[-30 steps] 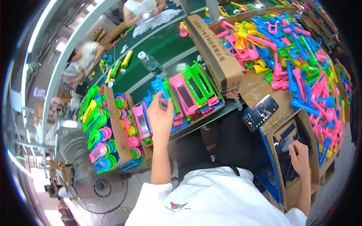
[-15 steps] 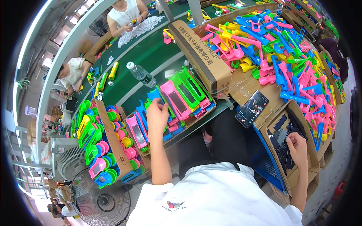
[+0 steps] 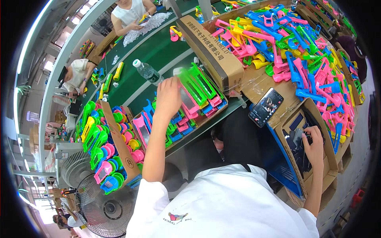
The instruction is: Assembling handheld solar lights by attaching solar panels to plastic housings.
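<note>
My left hand (image 3: 168,96) is over a cardboard tray of upright coloured plastic frames, its fingers bent and partly hidden. It is beside a pink frame (image 3: 189,102) with a dark panel in it. Green frames (image 3: 202,85) stand just to the right, one blurred at its top. Blue and pink frames (image 3: 141,129) fill the tray's left end. My right hand (image 3: 314,146) reaches into an open cardboard box (image 3: 330,160) at the right. Its thumb and fingers close at the edge of a dark flat plate (image 3: 295,137), among other dark plates.
A phone (image 3: 266,107) leans at the box's corner. Behind it rises a heap of coloured plastic parts (image 3: 293,51). A water bottle (image 3: 146,71) lies tilted on the green belt (image 3: 133,89). Left are a box of coloured parts (image 3: 119,146) and a fan (image 3: 109,208). Two co-workers sit across.
My left hand has moved up and right, from a blue part to the pink frame. My right hand remains in the box, shifted slightly, its fingers more bent.
</note>
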Demonstrator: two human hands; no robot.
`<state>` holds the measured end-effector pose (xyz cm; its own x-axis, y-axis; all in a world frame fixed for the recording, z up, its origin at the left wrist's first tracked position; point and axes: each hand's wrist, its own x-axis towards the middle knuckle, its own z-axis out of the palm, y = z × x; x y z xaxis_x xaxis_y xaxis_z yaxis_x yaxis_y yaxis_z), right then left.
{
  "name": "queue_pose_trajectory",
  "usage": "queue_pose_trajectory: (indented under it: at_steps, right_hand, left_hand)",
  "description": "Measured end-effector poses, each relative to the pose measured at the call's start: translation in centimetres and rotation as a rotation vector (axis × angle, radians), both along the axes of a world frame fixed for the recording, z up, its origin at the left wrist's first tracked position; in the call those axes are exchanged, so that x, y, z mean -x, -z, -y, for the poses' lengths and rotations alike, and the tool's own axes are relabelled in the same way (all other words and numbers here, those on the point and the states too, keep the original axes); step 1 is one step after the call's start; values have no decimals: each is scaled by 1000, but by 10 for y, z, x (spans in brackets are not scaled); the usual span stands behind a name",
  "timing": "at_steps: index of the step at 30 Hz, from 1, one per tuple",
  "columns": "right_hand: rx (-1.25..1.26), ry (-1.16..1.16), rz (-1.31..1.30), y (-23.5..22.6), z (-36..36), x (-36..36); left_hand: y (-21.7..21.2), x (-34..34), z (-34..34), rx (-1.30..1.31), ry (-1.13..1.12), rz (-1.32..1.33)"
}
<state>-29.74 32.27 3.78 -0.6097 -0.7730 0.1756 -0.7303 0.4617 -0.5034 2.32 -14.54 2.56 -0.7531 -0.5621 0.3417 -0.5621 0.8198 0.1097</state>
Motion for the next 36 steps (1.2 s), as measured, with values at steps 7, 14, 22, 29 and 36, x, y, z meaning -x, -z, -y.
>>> queue_pose_trajectory:
  at_steps: [7,14,22,29,36]
  right_hand:
    - [-15,24,41,-4,0,-5]
    - [11,14,-26,-14,15,-14]
    - [378,-248,63,-36,155,-118]
    - [454,-588,-313,-10,367,-180]
    - [279,-533,-283,53,416,-146]
  left_hand:
    - [-2,1,13,-56,38,-25]
    - [-6,1,15,-123,21,37]
    - [-4,-7,-1,-62,31,132]
    - [8,1,-5,55,81,79]
    - [11,-1,2,-40,14,-4]
